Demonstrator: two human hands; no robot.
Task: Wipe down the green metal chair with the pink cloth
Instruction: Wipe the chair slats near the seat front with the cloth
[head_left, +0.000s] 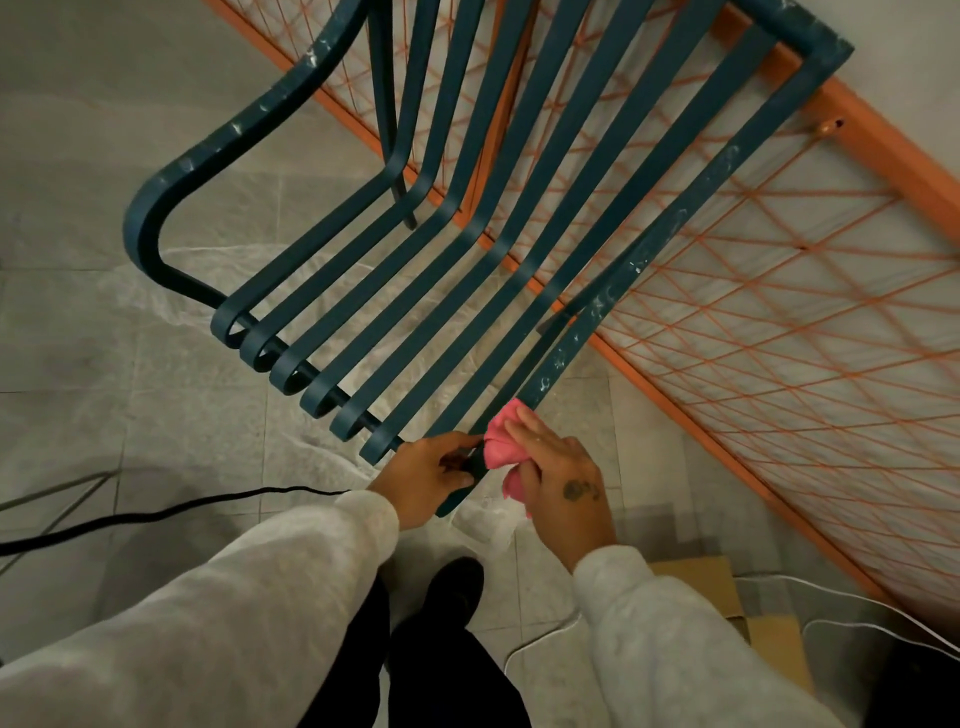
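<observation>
The dark green metal chair (467, 249) with long slats fills the middle of the head view, its curled front edge toward me. White dusty smears mark its right armrest and left armrest. The bunched pink cloth (500, 446) is pressed on the lower front end of the right armrest bar. My right hand (561, 486) grips the cloth, fingers laid over it. My left hand (428, 478) holds the chair's front right corner just left of the cloth, fingers curled around the bar.
An orange metal frame with string mesh (779, 322) leans along the wall behind and right of the chair. A black cable (156, 514) runs over the tiled floor at left. White cable and cardboard (769, 629) lie at lower right. My dark shoe (457, 587) stands below the hands.
</observation>
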